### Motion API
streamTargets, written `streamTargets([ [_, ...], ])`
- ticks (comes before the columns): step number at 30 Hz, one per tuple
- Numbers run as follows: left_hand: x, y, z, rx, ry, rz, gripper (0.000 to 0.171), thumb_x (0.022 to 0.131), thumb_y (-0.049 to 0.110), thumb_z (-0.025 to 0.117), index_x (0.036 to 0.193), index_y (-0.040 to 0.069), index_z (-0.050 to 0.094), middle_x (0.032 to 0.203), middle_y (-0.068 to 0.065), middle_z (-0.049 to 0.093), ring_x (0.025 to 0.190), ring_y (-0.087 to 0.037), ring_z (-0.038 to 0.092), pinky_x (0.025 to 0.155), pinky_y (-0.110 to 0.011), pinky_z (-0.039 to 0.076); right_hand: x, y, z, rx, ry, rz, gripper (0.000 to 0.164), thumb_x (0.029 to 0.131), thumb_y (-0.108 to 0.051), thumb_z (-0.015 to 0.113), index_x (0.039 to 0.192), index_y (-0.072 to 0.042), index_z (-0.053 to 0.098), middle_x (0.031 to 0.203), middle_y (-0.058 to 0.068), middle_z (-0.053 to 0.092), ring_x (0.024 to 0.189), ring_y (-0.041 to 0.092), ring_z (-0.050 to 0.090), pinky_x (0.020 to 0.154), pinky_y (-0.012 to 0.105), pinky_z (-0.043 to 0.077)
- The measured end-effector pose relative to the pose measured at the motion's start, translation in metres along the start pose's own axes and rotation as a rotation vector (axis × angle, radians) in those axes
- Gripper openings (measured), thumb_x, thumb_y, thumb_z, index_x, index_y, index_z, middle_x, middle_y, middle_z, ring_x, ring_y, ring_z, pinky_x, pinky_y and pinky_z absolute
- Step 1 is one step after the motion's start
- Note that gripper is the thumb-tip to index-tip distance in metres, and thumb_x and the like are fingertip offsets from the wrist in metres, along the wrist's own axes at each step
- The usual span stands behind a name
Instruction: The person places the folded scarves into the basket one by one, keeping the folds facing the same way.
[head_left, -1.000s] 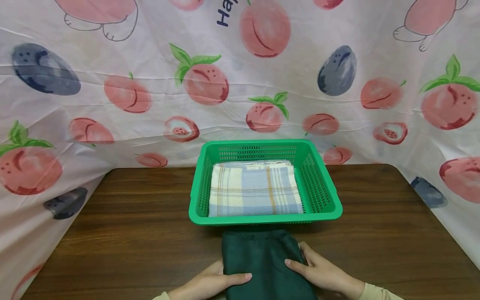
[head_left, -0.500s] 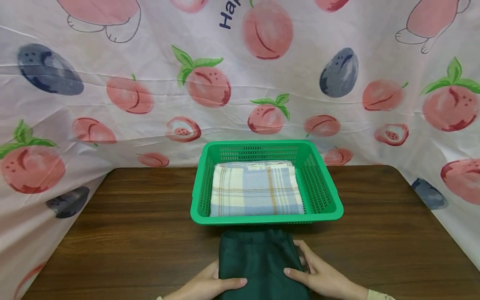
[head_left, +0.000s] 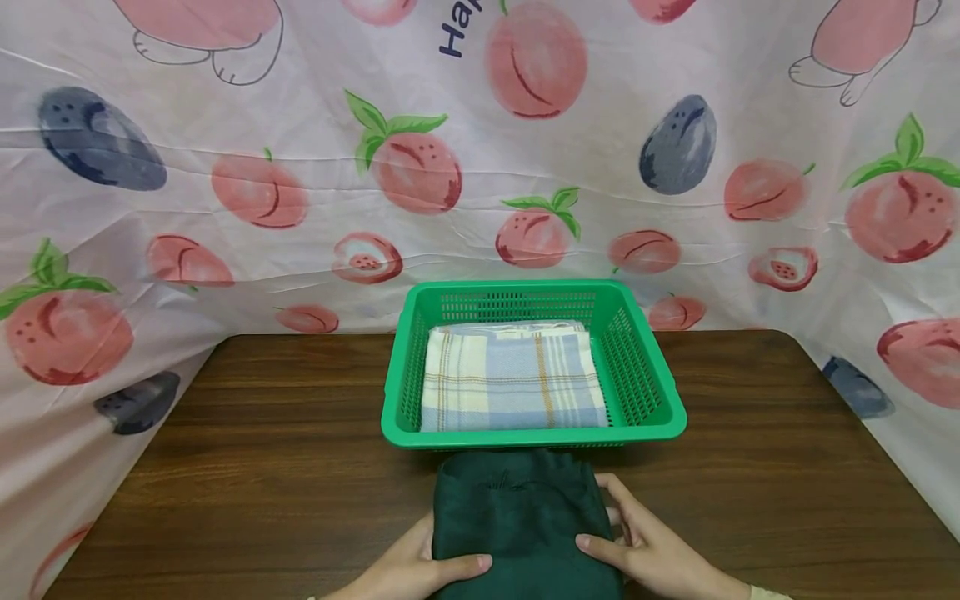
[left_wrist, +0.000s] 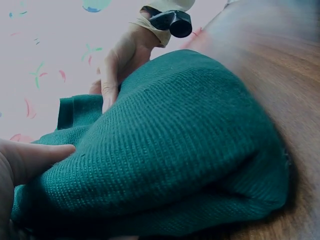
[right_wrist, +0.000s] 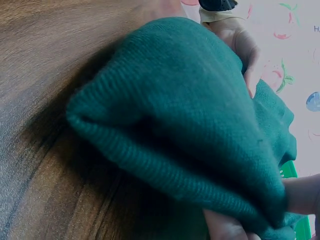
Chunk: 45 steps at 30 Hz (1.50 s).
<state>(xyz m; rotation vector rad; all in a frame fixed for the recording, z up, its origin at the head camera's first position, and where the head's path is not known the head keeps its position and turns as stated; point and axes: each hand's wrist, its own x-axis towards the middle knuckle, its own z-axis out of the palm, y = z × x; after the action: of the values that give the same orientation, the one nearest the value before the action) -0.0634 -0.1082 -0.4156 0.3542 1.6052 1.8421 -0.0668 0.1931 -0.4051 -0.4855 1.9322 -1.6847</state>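
Note:
A dark green folded cloth (head_left: 525, 517) with a ribbed weave lies near the front of the table, just before the basket. My left hand (head_left: 412, 567) holds its left side, thumb on top and fingers hidden beneath. At the right side, my right hand (head_left: 656, 550) grips it with the thumb over the top and fingers under the edge. Folded layers of the green cloth (right_wrist: 165, 100) show in the right wrist view, partly raised above the wood. From the left wrist view, the cloth (left_wrist: 165, 135) bulges between both hands.
A green plastic basket (head_left: 540, 437) stands at the back middle of the brown wooden table (head_left: 262, 467). Inside it lies a folded blue and cream plaid cloth (head_left: 510, 379), with bare basket floor at its right. A fruit-printed curtain (head_left: 450, 183) encloses the back and sides.
The green cloth's far edge has moved slightly forward toward the basket and a small fringe now shows on its top. Both hands keep their hold; the basket has not moved.

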Motion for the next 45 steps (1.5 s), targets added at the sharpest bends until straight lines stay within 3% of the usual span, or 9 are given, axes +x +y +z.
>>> streamTargets([
  [6, -0.004, 0.010, 0.003, 0.012, 0.009, 0.011, 0.062, 0.092, 0.016, 0.065, 0.141, 0.001, 0.031, 0.136, -0.011, 0.052, 0.119, -0.018, 0.054, 0.095, -0.024, 0.044, -0.001, -0.005, 0.000, 0.036, -0.021, -0.067, 0.056, 0.096, -0.010, 0.056, 0.138, 0.002, 0.020, 0.124, 0.026, 0.055, 0.107, 0.011, 0.063, 0.081, 0.030, 0.055],
  [10, -0.008, 0.016, 0.005, 0.024, 0.010, 0.018, 0.062, 0.092, 0.016, 0.064, 0.142, 0.002, 0.030, 0.137, -0.010, 0.052, 0.119, -0.018, 0.054, 0.095, -0.023, 0.044, -0.003, -0.011, -0.001, -0.002, -0.010, -0.088, 0.054, 0.096, -0.009, 0.056, 0.137, 0.001, 0.022, 0.122, 0.025, 0.056, 0.104, 0.010, 0.062, 0.082, 0.028, 0.054],
  [19, -0.012, 0.030, 0.006, 0.082, 0.004, 0.032, 0.059, 0.093, 0.017, 0.063, 0.141, 0.002, 0.031, 0.134, -0.011, 0.054, 0.117, -0.018, 0.056, 0.094, -0.021, 0.045, -0.006, -0.024, -0.002, -0.168, 0.088, -0.037, 0.060, 0.095, -0.016, 0.059, 0.139, 0.001, 0.021, 0.116, 0.019, 0.059, 0.081, 0.006, 0.057, 0.062, 0.025, 0.048],
  [24, -0.012, 0.040, 0.007, 0.151, 0.018, 0.045, 0.060, 0.093, 0.019, 0.063, 0.141, 0.003, 0.031, 0.133, -0.010, 0.054, 0.117, -0.019, 0.056, 0.094, -0.019, 0.044, -0.006, -0.031, -0.003, -0.075, 0.032, -0.145, 0.055, 0.096, -0.008, 0.056, 0.140, -0.002, 0.023, 0.120, 0.028, 0.056, 0.092, 0.013, 0.066, 0.073, 0.032, 0.056],
  [29, -0.010, 0.050, 0.009, 0.187, 0.047, 0.056, 0.061, 0.093, 0.021, 0.063, 0.141, 0.004, 0.030, 0.132, -0.011, 0.053, 0.116, -0.021, 0.056, 0.094, -0.022, 0.045, -0.003, -0.036, -0.006, -0.009, -0.008, -0.246, 0.051, 0.097, -0.001, 0.051, 0.139, -0.002, 0.023, 0.119, 0.028, 0.059, 0.096, 0.021, 0.069, 0.078, 0.036, 0.057],
  [37, -0.008, 0.064, 0.008, 0.198, 0.083, 0.097, 0.059, 0.092, 0.020, 0.064, 0.139, 0.002, 0.032, 0.128, -0.011, 0.057, 0.112, -0.019, 0.059, 0.093, -0.025, 0.047, 0.000, -0.050, -0.011, -0.026, 0.033, -0.224, 0.051, 0.098, -0.002, 0.050, 0.141, 0.001, 0.023, 0.123, 0.036, 0.053, 0.097, 0.022, 0.069, 0.078, 0.038, 0.057],
  [40, -0.007, 0.071, 0.008, 0.205, 0.086, 0.114, 0.058, 0.092, 0.019, 0.065, 0.138, 0.002, 0.033, 0.127, -0.012, 0.058, 0.111, -0.020, 0.060, 0.093, -0.026, 0.048, 0.001, -0.057, -0.013, -0.031, 0.046, -0.229, 0.051, 0.098, -0.003, 0.050, 0.141, -0.002, 0.024, 0.125, 0.032, 0.055, 0.094, 0.025, 0.070, 0.077, 0.039, 0.057],
  [45, -0.002, 0.086, 0.007, 0.241, 0.125, 0.128, 0.059, 0.091, 0.020, 0.066, 0.137, 0.003, 0.034, 0.125, -0.014, 0.059, 0.110, -0.022, 0.061, 0.093, -0.031, 0.048, 0.007, -0.066, -0.018, -0.029, 0.063, -0.251, 0.047, 0.097, -0.001, 0.050, 0.139, -0.006, 0.028, 0.120, 0.015, 0.064, 0.089, 0.027, 0.071, 0.076, 0.041, 0.057],
])
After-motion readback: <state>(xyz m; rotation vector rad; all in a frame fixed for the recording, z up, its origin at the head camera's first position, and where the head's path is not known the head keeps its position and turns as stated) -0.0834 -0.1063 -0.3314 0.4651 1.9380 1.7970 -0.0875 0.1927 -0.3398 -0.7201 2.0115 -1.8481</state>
